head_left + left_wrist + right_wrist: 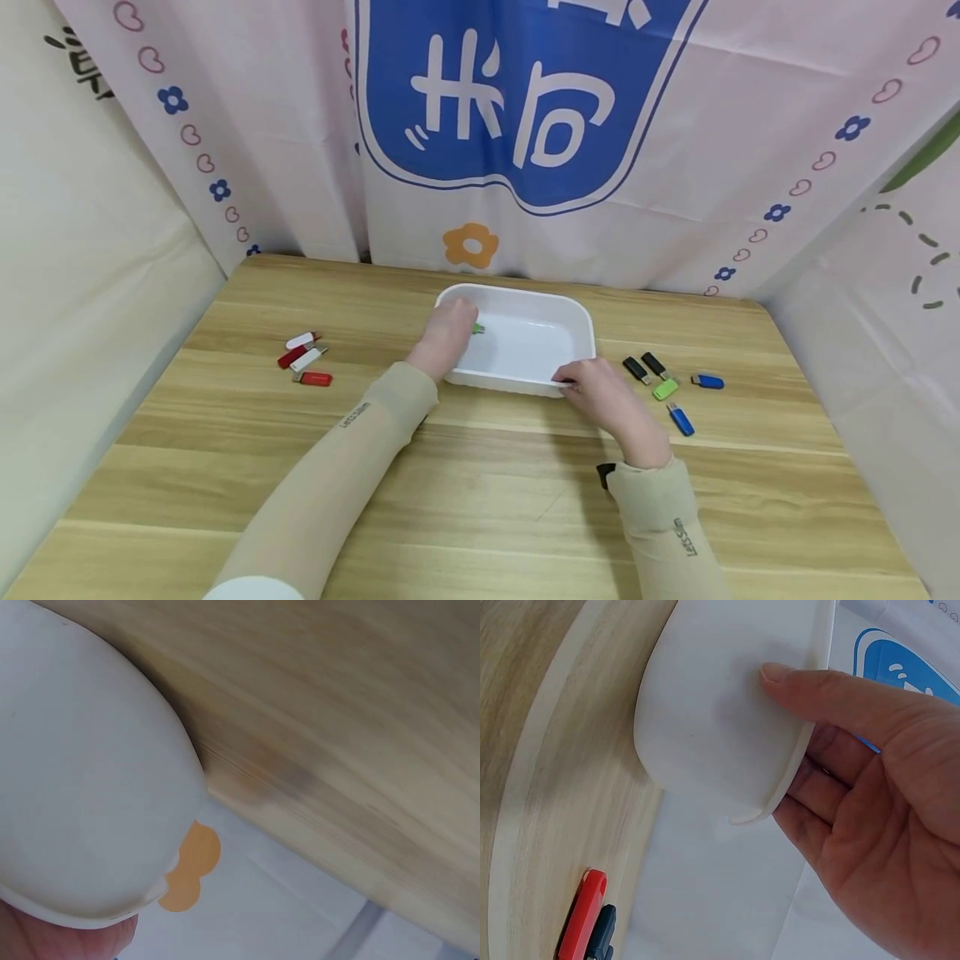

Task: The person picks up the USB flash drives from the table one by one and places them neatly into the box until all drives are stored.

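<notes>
A white plastic tray (pixel 517 379) sits near the back edge of the wooden table. My left hand (pixel 447 329) grips its left end; a finger (pixel 67 937) shows at the tray rim in the left wrist view. My right hand (pixel 600 396) holds the near right corner, and the right wrist view shows the thumb (pixel 776 673) pressed on the tray's outer wall (pixel 697 712) with the other fingers over the rim. A green USB stick (pixel 479 329) shows inside the tray beside my left hand, partly hidden by it.
Red USB sticks (pixel 315 379) and white USB sticks (pixel 306 359) lie on the table's left. To the right lie black USB sticks (pixel 636 370), a green USB stick (pixel 665 389) and blue USB sticks (pixel 681 419). A printed curtain (pixel 420 225) hangs behind the table (pixel 487 500).
</notes>
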### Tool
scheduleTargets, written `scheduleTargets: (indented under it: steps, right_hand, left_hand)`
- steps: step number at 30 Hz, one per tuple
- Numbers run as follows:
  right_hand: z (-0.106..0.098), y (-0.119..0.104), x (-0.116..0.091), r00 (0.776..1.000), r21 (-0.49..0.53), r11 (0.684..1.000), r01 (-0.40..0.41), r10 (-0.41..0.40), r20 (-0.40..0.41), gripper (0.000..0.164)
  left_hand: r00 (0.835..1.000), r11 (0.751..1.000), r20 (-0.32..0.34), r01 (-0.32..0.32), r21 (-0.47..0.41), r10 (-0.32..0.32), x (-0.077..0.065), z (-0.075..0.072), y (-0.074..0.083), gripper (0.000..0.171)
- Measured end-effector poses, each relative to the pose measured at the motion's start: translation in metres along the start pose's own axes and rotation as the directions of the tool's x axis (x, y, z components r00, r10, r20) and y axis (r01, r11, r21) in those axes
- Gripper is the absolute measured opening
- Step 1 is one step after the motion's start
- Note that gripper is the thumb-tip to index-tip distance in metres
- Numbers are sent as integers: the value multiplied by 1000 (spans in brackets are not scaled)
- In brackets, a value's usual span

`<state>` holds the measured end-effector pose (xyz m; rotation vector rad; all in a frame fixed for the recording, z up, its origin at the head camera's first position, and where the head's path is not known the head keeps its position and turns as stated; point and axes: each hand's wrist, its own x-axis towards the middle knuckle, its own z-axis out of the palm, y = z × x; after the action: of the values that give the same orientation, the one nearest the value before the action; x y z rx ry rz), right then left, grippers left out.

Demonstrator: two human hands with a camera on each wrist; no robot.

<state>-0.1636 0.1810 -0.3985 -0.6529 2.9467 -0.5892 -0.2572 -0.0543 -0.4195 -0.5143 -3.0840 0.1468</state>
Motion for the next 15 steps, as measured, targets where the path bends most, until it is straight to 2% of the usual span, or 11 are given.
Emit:
scheduleTargets:
  steps: [8,15]
  right_hand:
    - [-2,2,1,1000,3,1000,-7,7,-2,14]
    - [-2,4,0,1000,3,1000,-9,9,-4,13]
  left_hand:
    - [1000,1000,-3,15,9,-15,0,-1,2,14]
    - [1000,1000,-6,0,3,0,0,0,2,13]
